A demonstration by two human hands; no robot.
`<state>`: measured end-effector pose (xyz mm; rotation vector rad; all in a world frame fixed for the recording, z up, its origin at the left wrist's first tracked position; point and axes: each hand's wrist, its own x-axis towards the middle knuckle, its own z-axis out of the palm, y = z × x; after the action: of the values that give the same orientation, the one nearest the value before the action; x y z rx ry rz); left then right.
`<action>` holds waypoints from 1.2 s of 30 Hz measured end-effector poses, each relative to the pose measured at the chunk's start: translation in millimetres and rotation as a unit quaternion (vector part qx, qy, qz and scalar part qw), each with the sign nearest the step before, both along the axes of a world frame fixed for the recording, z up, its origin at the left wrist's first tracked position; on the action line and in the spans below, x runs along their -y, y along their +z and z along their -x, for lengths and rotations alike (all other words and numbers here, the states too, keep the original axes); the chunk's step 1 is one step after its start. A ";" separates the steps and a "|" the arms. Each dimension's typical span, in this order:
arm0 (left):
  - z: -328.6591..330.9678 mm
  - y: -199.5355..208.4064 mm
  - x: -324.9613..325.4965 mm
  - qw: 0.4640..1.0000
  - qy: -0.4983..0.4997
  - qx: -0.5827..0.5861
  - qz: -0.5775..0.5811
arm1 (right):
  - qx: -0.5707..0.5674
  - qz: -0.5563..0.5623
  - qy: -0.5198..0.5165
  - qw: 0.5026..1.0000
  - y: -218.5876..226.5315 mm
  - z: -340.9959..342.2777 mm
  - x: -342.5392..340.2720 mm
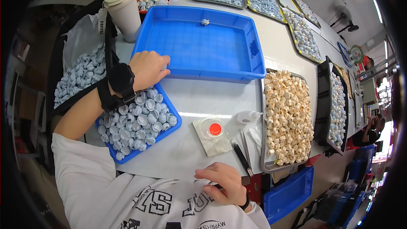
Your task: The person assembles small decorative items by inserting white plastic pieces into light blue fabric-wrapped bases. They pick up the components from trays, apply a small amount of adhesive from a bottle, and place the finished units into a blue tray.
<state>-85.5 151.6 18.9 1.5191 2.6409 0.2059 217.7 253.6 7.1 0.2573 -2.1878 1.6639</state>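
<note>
My left hand (148, 69), with a black watch (120, 78) on its wrist, is closed in a pinch at the near left corner of a blue tray (199, 74). A sliver of a small pale-blue piece (165, 67) shows at its fingertips. One small pale-blue and white piece (205, 22) lies at the far side of that tray. Under my left forearm stands a smaller blue tray (177, 120) heaped with hollow pale-blue plastic shells (142, 116). My right hand (224, 182) is in front of my shirt, fingers loosely bent and apart, with nothing clearly held.
A metal tray of cream pieces (288, 118) stands at right. Between the trays are a white dropper bottle (249, 117), tweezers (246, 143), a black pen-shaped tool (242, 157) and a red-dotted round container (215, 129). A coffee cup (125, 15) stands far left beside a black bin (111, 46).
</note>
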 end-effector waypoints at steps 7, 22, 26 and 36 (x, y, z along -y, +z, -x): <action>-3.5 33.5 17.5 0.977 -0.030 0.137 -0.162 | -0.325 0.036 0.036 0.944 78.8 13.7 18.5; -88.5 37.8 186.8 0.945 0.239 0.219 -0.052 | -0.271 0.037 0.052 0.960 65.7 -31.4 37.8; -107.3 -8.7 259.7 0.890 0.352 0.265 -0.118 | -0.257 0.066 0.047 0.963 51.0 -41.6 40.9; -141.5 -48.6 257.7 0.503 0.329 0.694 -0.396 | 0.136 -0.173 -0.048 0.974 -36.1 16.8 91.8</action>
<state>56.0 -106.1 -29.8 -0.1598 1.3659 1.8585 200.9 161.8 -29.0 0.0125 -2.6464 1.3232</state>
